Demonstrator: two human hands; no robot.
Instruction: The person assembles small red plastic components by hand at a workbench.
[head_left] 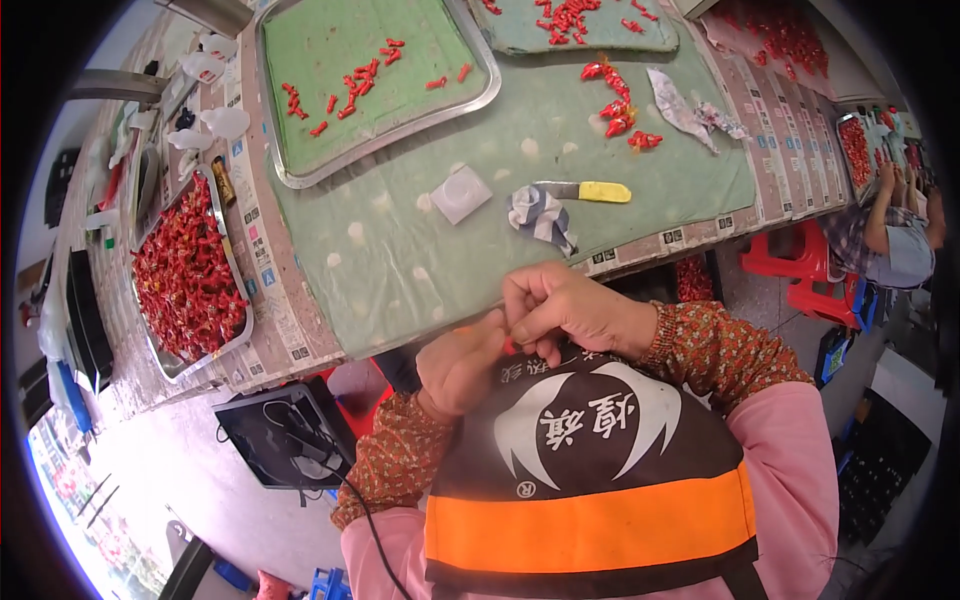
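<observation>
My left hand [462,362] and my right hand [570,308] meet just in front of the table edge, close to my apron. A small red figure-like piece [511,348] shows between their fingertips, mostly hidden. The left fingers are closed around it, and the right thumb and fingers pinch beside it. Beyond my hands on the green cloth [390,270] lie a crumpled striped rag [541,216], a tool with a yellow handle [604,192] and a whitish square block [461,194]. Farther back, several red-and-gold pieces [618,122] lie in a curved row.
A green-lined metal tray [492,85] holds scattered red pieces; another lined tray [600,35] sits beyond. At left, a tray [247,325] is heaped with red pieces, near white bottles [225,122]. A patterned cloth [680,105] lies at right. Another person [895,235] sits near red stools [790,260].
</observation>
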